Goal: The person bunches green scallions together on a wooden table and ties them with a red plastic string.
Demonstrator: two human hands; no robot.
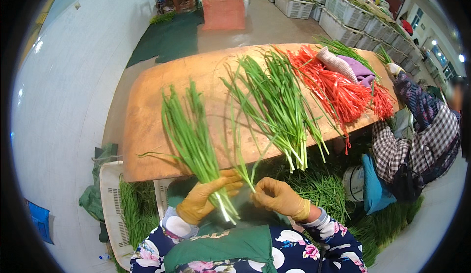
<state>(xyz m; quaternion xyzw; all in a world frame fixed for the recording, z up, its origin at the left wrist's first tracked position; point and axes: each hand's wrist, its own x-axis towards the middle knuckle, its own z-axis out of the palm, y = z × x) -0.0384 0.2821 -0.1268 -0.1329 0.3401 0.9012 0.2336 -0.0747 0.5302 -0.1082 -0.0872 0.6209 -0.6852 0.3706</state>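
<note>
My left hand (206,199), in a yellow glove, grips a bunch of green leafy stalks (189,130) with white lower ends, held over the near edge of a worn wooden table (142,106). My right hand (279,199), also gloved, has its fingertips closed on a few thin loose stalks (245,167) just right of that bunch. A larger pile of stalks (284,106) lies on the table beyond. To its right lies a heap of red ties (343,98) with a purple cloth (355,67) on top.
A co-worker in a checked garment (427,145) works at the table's right end. White crates (105,194) and loose greens (319,199) are below the table. A wall (59,101) runs along the left; stacked crates (353,13) and a pink-draped tub (223,13) stand behind.
</note>
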